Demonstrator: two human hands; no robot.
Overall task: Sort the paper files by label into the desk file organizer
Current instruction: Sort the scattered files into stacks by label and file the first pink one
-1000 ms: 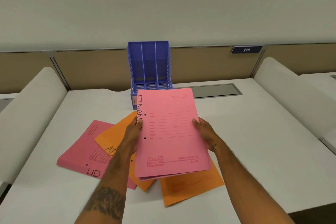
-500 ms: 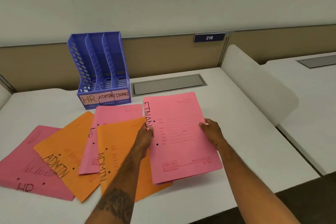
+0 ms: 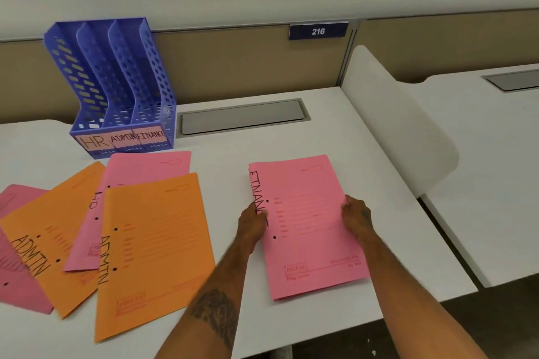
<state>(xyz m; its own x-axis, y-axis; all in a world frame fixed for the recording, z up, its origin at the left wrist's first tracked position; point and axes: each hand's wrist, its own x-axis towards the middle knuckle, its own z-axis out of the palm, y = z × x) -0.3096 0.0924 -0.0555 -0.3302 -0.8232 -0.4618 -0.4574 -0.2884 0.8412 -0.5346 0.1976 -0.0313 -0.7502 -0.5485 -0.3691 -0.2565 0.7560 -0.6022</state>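
The left hand (image 3: 253, 223) grips the spine edge of a pink paper file marked FINANCE (image 3: 306, 224), thumb on top over the last letters of the label, while the right hand (image 3: 356, 217) clasps the opposite long edge, fingers curled onto the cover. The file lies between the two hands, flat or nearly flat on the white desk top (image 3: 344, 131); whether it fully rests there I cannot tell. Its near corner reaches close to the desk's front edge, and its right side lies near the rounded white divider panel (image 3: 399, 125) that bounds the desk on that side. A strip of bare desk separates this file from the spread of others to the left, and more bare surface runs back to a grey cable-tray lid (image 3: 242, 116) set in the desk. At the back left stands a blue perforated plastic file organizer (image 3: 116, 81) with three upright slots, labelled HR, ADMIN and FINANCE along its front. Five other files show in the spread: two orange ones, the nearer orange ADMIN file (image 3: 157, 253) and the farther orange ADMIN file (image 3: 55, 230), a pink HR file (image 3: 140, 172) tucked between them, and two more pink files at the far left, the upper (image 3: 17, 198) and the lower (image 3: 20, 288), partly overlapped. A blue number plate reading 216 (image 3: 318, 31) hangs on the beige partition behind.
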